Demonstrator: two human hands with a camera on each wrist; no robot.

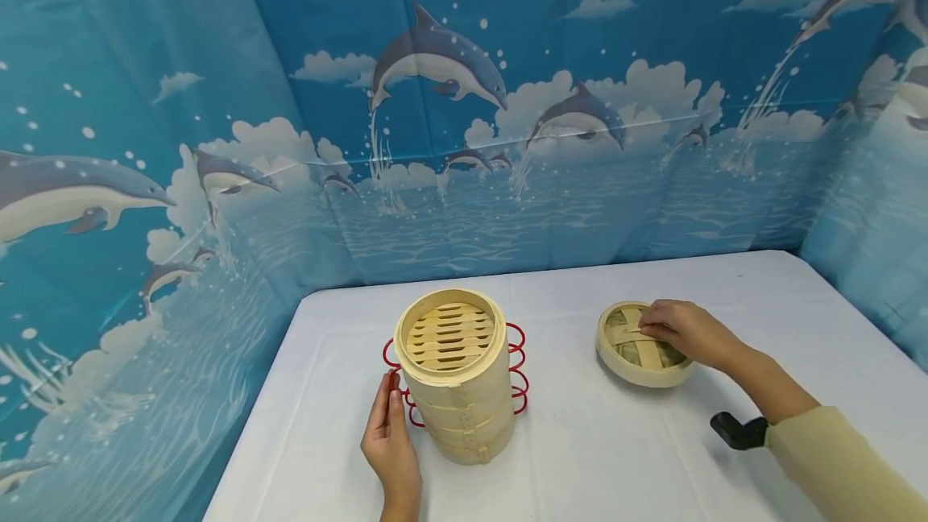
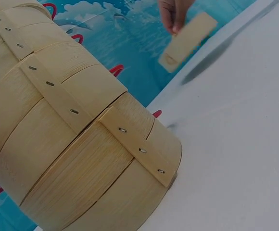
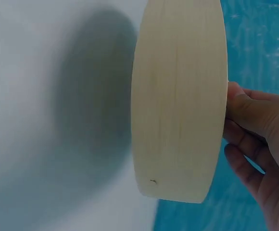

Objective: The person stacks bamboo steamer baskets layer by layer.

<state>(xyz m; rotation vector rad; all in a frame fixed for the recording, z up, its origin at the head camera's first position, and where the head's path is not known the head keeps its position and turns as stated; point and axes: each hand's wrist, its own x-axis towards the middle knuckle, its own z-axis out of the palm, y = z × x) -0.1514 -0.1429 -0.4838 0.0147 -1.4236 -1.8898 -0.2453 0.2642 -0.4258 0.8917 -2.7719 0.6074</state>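
A tall stack of bamboo steamer baskets stands on the white table, its slatted top tier uncovered. Red loop handles stick out from both sides. My left hand rests against the stack's left side by the red loops, fingers pointing up; the fingertips are partly hidden. To the right, my right hand pinches the woven strap on top of a round bamboo steamer lid. In the right wrist view the lid hangs on edge-on above the table, apart from its shadow. The left wrist view shows the stack's stapled seams close up.
The white-covered table ends at a blue dolphin-print curtain behind it. A black curved piece sits by the right sleeve. White cloth lies between the stack and the lid.
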